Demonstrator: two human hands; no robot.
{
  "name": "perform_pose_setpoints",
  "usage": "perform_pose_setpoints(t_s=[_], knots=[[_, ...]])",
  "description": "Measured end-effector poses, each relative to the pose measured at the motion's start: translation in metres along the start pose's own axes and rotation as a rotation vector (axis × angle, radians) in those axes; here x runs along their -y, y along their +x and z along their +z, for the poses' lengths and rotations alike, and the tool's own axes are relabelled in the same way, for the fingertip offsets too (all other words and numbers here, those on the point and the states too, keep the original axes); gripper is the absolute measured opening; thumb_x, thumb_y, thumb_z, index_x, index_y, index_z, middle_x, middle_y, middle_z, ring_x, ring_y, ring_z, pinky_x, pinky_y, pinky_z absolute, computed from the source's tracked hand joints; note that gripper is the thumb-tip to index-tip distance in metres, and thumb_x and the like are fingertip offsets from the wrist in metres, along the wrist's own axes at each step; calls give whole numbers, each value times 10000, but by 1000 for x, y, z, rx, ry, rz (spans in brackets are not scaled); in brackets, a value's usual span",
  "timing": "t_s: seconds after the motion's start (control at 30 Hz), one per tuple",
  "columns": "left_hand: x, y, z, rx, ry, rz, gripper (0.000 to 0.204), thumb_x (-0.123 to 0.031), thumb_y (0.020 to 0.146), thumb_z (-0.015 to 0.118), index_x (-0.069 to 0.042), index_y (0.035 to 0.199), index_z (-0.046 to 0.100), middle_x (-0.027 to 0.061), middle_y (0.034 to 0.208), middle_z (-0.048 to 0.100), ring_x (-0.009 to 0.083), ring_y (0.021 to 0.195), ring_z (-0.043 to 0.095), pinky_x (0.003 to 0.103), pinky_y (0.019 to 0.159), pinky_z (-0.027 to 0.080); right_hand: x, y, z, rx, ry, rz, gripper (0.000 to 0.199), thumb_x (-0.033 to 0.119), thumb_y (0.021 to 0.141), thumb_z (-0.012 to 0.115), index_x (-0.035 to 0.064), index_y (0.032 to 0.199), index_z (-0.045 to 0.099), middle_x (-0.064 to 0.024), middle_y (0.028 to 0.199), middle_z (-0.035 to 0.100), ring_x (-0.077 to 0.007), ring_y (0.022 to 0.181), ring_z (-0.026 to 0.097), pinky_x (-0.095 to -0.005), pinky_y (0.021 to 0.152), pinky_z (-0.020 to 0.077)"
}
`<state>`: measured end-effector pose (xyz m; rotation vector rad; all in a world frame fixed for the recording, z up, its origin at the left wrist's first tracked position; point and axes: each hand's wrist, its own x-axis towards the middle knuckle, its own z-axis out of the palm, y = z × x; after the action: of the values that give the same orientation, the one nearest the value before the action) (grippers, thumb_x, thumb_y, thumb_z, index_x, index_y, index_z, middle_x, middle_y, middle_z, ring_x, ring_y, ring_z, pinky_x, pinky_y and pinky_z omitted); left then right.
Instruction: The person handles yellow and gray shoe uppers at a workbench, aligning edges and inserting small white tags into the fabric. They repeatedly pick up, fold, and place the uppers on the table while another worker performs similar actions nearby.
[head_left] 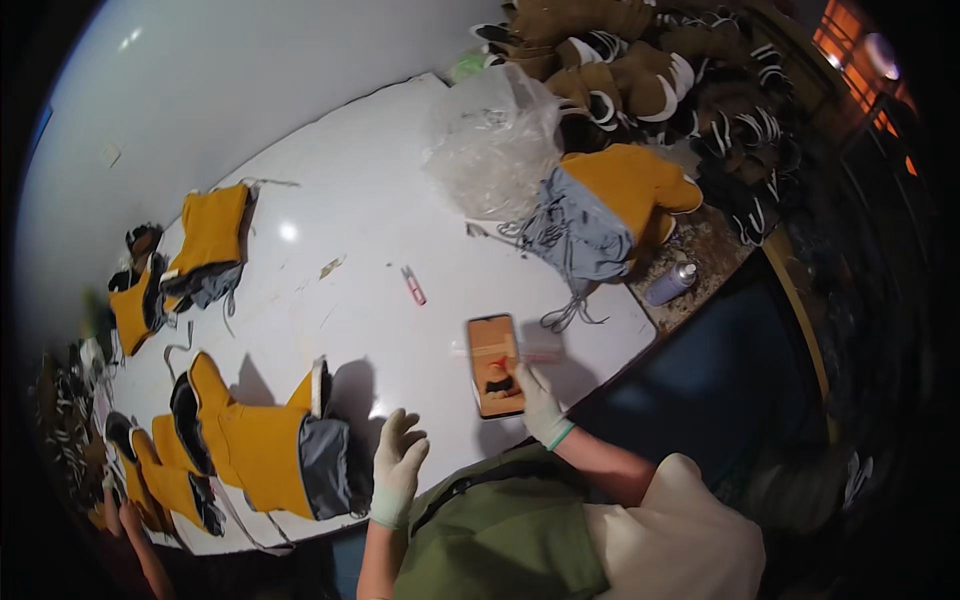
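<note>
A smartphone (494, 350) with a lit, orange-toned screen is in my right hand (543, 408), which wears a pale glove with a green cuff. Its fingers grip the phone's right edge above the white table (350, 210). My left hand (397, 468), gloved the same way, is raised near the table's front edge with loosely curved fingers apart and nothing in them. Left of it lies a mustard-yellow boot (255, 450) with a grey fabric collar. A small pink-handled thread snipper (414, 285) rests on the table beyond the phone.
More yellow boots (212, 230) lie along the table's left side. Another yellow pair with grey drawstring collars (585, 225) sits at the right, beside a clear plastic bag (490, 140) and a spray bottle (671, 284). Brown footwear (640, 80) is heaped behind. A co-worker's arm (145, 550) shows lower left.
</note>
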<state>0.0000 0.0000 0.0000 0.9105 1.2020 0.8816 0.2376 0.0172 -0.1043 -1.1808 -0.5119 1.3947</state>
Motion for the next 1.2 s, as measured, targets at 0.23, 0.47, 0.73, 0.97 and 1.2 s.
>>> perform_pose_setpoints(t_s=[0.23,0.47,0.73,0.97,1.2], knots=[[-9,26,46,61,22,-59,534,-19,904,568,59,1400,383,155,1312,523,215,1103,552,332,983,442,-10,56,-174,-624,-283,-219,447,403,1014,464,-12,1105,603,-84,974,632,-192,866,583,-323,784,476],[-4,33,47,14,45,-90,509,-14,903,567,59,1381,410,155,1293,538,220,1103,558,338,975,444,-25,113,-273,-881,-135,-133,543,384,994,521,-64,1301,518,-128,1261,583,-233,1125,548,-331,965,425],[7,26,27,-94,160,-74,477,-113,933,580,41,1362,440,141,1299,545,201,1140,550,330,986,436,-27,177,-353,-551,-288,-169,437,340,1003,472,-12,1234,588,-125,1238,592,-235,1098,560,-340,941,445],[23,-8,5,-300,36,-20,452,-176,942,596,23,1331,484,142,1266,579,204,1163,560,319,991,442,42,170,-397,-464,-211,301,254,334,979,558,92,1045,518,-50,717,501,-151,491,448,-315,420,394],[19,-30,-90,-687,-163,128,243,-62,906,579,51,1116,624,97,1051,666,135,903,612,265,858,476,47,121,-252,-499,-514,69,205,223,996,519,67,1129,537,-16,713,476,-93,493,420,-240,393,316]])
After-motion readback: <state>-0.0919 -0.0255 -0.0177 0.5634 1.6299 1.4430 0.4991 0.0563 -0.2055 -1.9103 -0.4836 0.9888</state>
